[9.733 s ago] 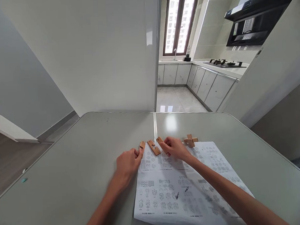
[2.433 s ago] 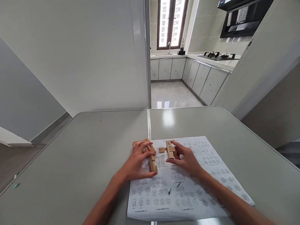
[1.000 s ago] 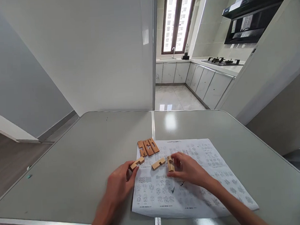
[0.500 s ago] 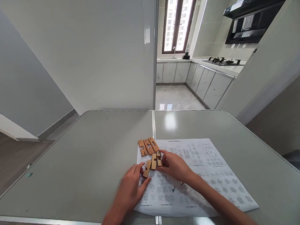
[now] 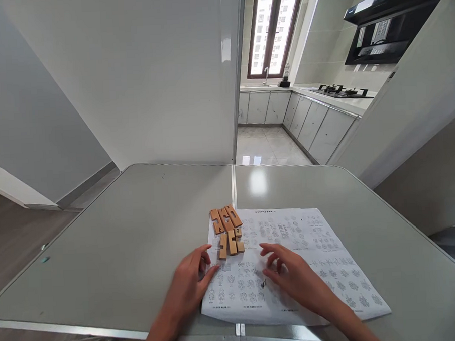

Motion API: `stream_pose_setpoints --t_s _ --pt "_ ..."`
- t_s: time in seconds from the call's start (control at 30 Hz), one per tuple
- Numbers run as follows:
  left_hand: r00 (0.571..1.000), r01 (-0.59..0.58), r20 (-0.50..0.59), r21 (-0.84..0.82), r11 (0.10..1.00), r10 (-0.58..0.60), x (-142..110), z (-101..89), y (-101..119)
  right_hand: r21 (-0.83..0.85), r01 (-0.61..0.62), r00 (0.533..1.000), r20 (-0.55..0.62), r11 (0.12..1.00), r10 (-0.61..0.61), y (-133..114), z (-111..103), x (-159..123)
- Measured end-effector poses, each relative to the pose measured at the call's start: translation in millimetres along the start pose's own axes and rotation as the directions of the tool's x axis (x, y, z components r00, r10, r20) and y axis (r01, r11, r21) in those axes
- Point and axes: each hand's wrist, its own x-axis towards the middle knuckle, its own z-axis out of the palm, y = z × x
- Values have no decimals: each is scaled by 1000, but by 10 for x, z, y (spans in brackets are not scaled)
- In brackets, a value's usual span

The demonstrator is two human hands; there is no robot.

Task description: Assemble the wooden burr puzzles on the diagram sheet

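on the head feed i'm seeing the left hand [image 5: 192, 273] hovering or resting, i can't tell which, over the left edge of the printed sheet [image 5: 293, 298], just beside the wooden blocks. its grip is standing loose, thumb and forefinger spreading apart. i'm having the right hand [image 5: 292, 270] sitting over the sheet to the right of the blocks, well apart from them; its grip is also holding nothing, the fingers curling softly with the thumb below.

three darker wooden pieces [image 5: 225, 223] are lying side by side, slanting, at the sheet's far left corner. nearer to the hands, three paler wooden blocks [image 5: 231, 243] are lying in a second row on the sheet, their notches showing; the rightmost is bearing a "3". the sheet is lying on the table [image 5: 103, 256], covering part of the seam strip [image 5: 233, 188].
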Motion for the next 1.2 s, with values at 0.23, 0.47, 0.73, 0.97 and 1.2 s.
stream_pose_setpoints --t_s 0.23,0.47,0.73,0.97,1.2 --pt "999 18 -32 -73 997 -20 -262 -199 5 87 -61 970 -229 994 80 292 -51 -587" --pt "996 92 13 -88 992 -91 -164 -160 12 179 -130 919 -349 975 186 290 21 -690" --pt "996 87 -2 -83 993 -88 -171 -139 -10 209 -185 863 -433 960 260 282 65 -737" --pt "996 86 -3 -68 994 -86 -158 -174 65 152 -170 842 -491 974 224 292 106 -741" --pt "997 83 -1 -63 995 -83 -157 -164 57 167 -180 855 -461 969 238 274 99 -738"
